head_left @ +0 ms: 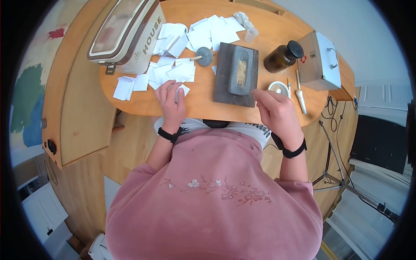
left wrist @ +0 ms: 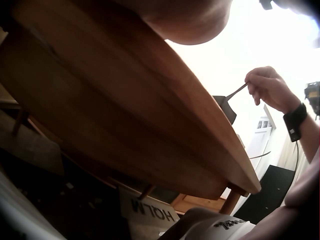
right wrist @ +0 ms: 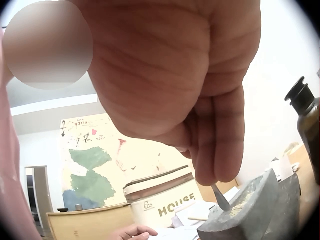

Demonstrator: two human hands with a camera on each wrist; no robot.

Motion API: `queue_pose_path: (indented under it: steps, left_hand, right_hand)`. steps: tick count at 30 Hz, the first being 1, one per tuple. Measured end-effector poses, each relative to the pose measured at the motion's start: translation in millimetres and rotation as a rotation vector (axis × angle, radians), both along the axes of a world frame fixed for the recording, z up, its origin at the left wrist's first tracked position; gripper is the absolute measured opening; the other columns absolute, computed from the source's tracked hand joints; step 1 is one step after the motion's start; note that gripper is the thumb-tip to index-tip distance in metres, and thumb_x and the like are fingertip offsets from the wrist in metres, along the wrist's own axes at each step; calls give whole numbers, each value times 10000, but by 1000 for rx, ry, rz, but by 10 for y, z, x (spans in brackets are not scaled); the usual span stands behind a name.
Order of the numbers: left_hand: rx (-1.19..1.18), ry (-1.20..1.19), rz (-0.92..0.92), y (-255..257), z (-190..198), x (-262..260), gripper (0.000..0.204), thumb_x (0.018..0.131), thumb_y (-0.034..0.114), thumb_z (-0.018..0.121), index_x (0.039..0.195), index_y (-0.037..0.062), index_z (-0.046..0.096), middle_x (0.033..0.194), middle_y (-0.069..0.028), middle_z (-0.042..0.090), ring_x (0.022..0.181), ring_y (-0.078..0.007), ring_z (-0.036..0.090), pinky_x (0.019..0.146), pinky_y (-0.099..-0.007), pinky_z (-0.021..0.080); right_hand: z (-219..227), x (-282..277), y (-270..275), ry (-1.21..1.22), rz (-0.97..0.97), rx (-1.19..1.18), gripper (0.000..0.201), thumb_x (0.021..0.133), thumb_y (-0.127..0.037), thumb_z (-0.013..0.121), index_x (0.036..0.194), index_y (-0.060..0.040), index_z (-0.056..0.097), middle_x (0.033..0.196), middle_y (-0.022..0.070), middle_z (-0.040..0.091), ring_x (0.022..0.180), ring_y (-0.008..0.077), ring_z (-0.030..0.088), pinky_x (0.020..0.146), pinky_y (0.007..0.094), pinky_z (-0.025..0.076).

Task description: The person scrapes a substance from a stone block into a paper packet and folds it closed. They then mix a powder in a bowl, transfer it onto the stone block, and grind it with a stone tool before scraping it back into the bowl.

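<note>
My right hand (head_left: pixel 279 110) pinches a small metal spatula (right wrist: pixel 220 198) by its thin handle, its end down in a grey stone grinding trough (head_left: pixel 234 82). Pale beige powder (head_left: pixel 241 73) lies along the trough's hollow. Under the trough is a dark flat slab (head_left: pixel 222 80). At the table's front edge my left hand (head_left: pixel 172 104) rests by white paper slips (head_left: pixel 184 89), fingers loosely bent and thumb apart. In the left wrist view the right hand (left wrist: pixel 270 89) shows beyond the tabletop's edge.
A round grey stone grinder (head_left: pixel 203 56) with a wooden handle lies left of the slab. To the right stand a white bowl (head_left: pixel 285 88), a white pestle (head_left: pixel 300 96), a brown glass jar (head_left: pixel 277 60) and a first-aid box (head_left: pixel 318 60). A HOUSE box (head_left: pixel 143 47) stands at left.
</note>
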State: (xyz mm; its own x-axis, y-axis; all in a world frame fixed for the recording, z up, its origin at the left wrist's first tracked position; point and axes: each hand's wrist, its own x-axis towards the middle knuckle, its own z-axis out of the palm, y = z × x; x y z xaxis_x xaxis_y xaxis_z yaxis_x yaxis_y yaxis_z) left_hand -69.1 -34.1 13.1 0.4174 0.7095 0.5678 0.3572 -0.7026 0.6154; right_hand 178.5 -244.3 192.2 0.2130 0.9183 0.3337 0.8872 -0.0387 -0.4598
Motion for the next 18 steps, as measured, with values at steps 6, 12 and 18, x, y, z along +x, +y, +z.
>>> queue_pose_path:
  steps: [6, 12, 18]
  left_hand:
    - [14, 0, 1, -3, -12, 6, 217, 1101, 131, 667, 1271, 57, 779, 1369, -141, 685, 1276, -350, 555, 1124, -475, 401]
    - [-7, 9, -11, -12, -16, 6, 221, 1098, 133, 669, 1275, 51, 773, 1377, -140, 676, 1288, -357, 537, 1127, -486, 399]
    - [11, 22, 2, 1, -3, 4, 217, 1101, 124, 667, 1270, 46, 779, 1378, -151, 687, 1269, -350, 555, 1107, -472, 407]
  right_hand:
    - [-121, 178, 118, 61, -10, 4, 127, 973, 3, 749, 1100, -3, 753, 841, 211, 715, 743, 422, 705, 652, 476, 553]
    - [-102, 231, 157, 128, -26, -22, 98, 987, -12, 745, 1082, 3, 768, 854, 226, 729, 756, 432, 712, 662, 477, 556]
    - [-112, 200, 152, 175, -34, 12, 95, 989, -21, 745, 1077, 8, 769, 862, 231, 734, 768, 441, 714, 674, 473, 565]
